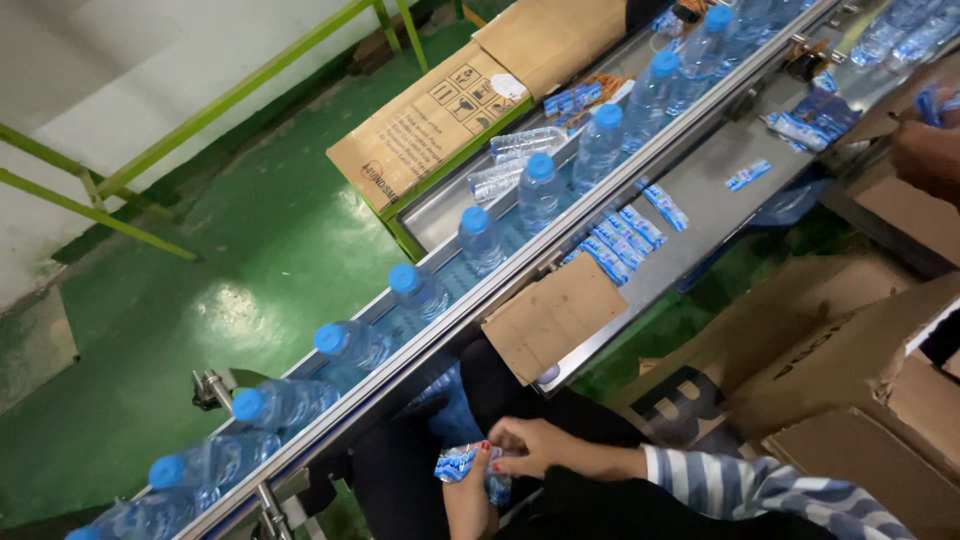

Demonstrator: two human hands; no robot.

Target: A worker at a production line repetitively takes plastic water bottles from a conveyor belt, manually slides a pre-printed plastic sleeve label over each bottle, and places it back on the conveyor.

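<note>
both hands, left hand [470, 500] and right hand [535, 445], pinch together on a blue label sleeve [462, 464] held near the lap, below the bottles [415, 290] on the conveyor; best kept flat and untwisted.

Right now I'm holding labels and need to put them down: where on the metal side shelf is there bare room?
Bare metal shows on the side shelf between the row of blue label packs and the single label. The cardboard piece covers the near end. The conveyor is crowded with water bottles. Both hands are full of labels.
</note>
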